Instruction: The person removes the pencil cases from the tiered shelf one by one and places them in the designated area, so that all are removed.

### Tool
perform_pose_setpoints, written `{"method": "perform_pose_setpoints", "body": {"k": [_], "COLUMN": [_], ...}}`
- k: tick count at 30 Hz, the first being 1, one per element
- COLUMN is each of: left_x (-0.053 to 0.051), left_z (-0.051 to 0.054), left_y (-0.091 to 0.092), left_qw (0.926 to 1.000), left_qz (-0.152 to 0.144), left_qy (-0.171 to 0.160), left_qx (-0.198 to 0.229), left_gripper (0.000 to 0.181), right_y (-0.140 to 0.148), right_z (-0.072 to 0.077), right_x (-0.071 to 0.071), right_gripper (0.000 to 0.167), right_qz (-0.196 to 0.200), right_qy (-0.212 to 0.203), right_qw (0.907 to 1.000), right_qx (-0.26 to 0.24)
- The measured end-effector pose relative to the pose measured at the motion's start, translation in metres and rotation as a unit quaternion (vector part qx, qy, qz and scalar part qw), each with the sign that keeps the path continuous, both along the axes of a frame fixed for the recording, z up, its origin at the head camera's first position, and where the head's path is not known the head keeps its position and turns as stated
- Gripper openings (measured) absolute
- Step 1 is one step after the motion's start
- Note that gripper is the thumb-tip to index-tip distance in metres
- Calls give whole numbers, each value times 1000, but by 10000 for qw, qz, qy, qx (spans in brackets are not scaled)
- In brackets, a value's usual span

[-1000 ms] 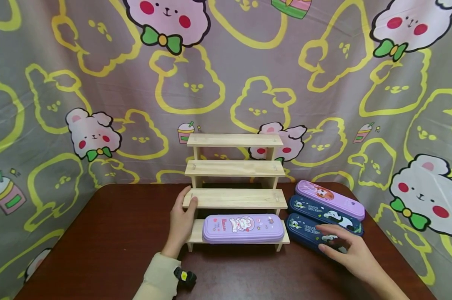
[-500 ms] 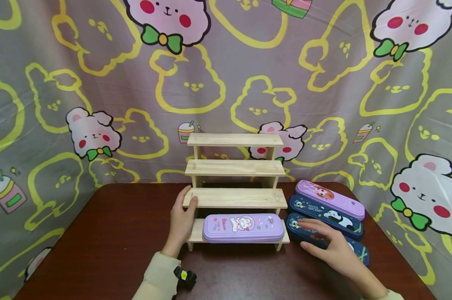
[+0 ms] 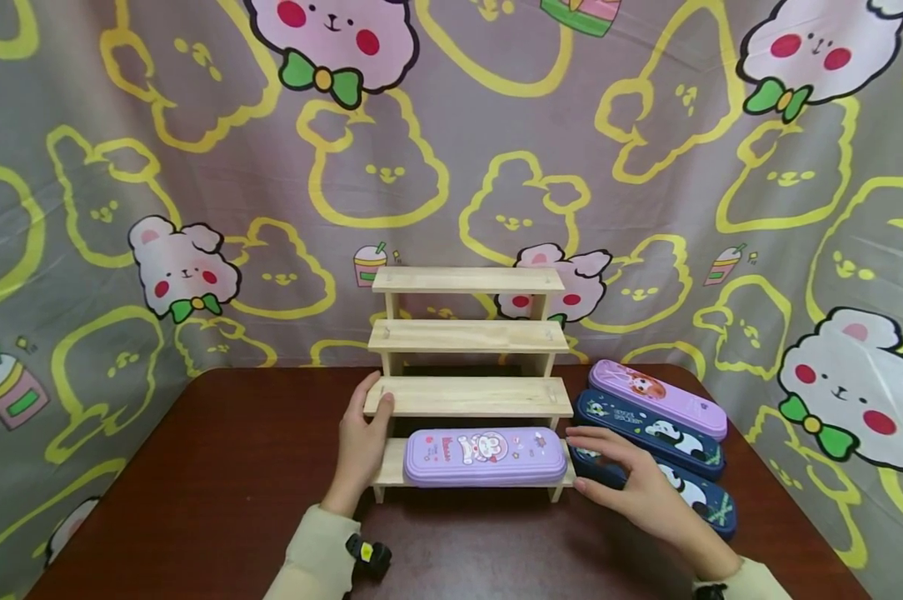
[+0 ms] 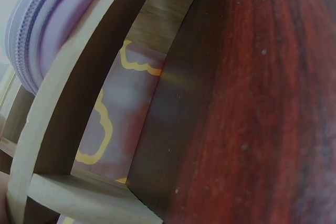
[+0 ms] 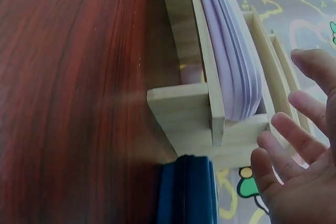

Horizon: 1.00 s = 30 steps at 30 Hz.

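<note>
A stepped wooden rack (image 3: 466,398) stands on the table with a lilac pencil case (image 3: 451,467) lying lengthwise on its lowest step. My left hand (image 3: 363,442) grips the left end of the second step from the bottom, thumb over the top. Beside the right end of that case is my right hand (image 3: 639,483), fingers apart and nothing held. In the right wrist view the spread fingers (image 5: 302,135) are close to the case's end; contact with the case or rack cannot be made out. The right hand partly hides the nearest navy panda pencil case (image 3: 706,500).
Behind that navy case lie another navy panda pencil case (image 3: 646,423) and a purple one with a cartoon girl (image 3: 680,403), all right of the rack. A patterned curtain (image 3: 451,125) hangs behind the dark wooden table (image 3: 219,483).
My right hand has moved left from over the nearest navy pencil case to the right end of the lilac one. The left hand keeps its grip; the rack and cases have stayed put.
</note>
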<state>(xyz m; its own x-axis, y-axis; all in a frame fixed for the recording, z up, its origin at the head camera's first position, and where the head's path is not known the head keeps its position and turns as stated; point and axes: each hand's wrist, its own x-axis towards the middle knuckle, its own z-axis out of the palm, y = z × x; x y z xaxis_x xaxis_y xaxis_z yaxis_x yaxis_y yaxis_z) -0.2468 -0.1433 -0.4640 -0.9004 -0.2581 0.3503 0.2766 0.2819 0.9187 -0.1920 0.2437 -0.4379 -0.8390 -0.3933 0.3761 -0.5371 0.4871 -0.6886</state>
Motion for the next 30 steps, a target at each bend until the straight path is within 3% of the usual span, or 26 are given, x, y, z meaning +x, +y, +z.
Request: {"method": "perform_pose_setpoints", "body": {"k": [13, 30], "left_x": [0, -1], "left_z": [-1, -1], "left_y": [0, 0], "left_qw": [10000, 10000], "left_qz": [33, 70], "left_qy": [8, 14], "left_qx": [30, -13], "left_gripper": [44, 43], "right_y": [-24, -47], "right_z": [1, -4], "right_x": [-10, -22], "right_gripper": [47, 52], "right_qz": [554, 398], "right_qy": [125, 612], "right_qw": [9984, 9965], "right_qx": [55, 395]}}
